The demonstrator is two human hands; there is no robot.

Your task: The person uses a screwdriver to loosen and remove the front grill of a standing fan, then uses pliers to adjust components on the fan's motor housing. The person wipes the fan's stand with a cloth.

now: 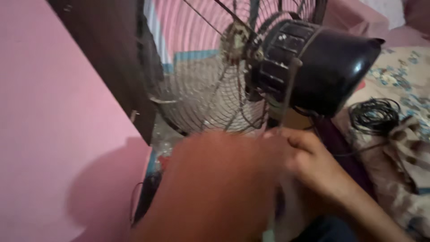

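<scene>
A table fan fills the top of the view, its black motor housing (331, 67) to the right and its wire guard (201, 89) to the left. My right hand (313, 166) is just below the housing with its fingers closed on the lower end of a thin grey rod-like tool (287, 94). The tool stands nearly upright against the motor's side. My left hand (219, 179) is a blurred mass in front, just left of the right hand and under the guard. Its fingers cannot be made out.
A pink wall (53, 134) takes up the left side, with a dark wooden edge (112, 58) beside it. At the right, a coil of black wire (374, 115) lies on a floral cloth (403, 76), with crumpled brown fabric (407, 152) below it.
</scene>
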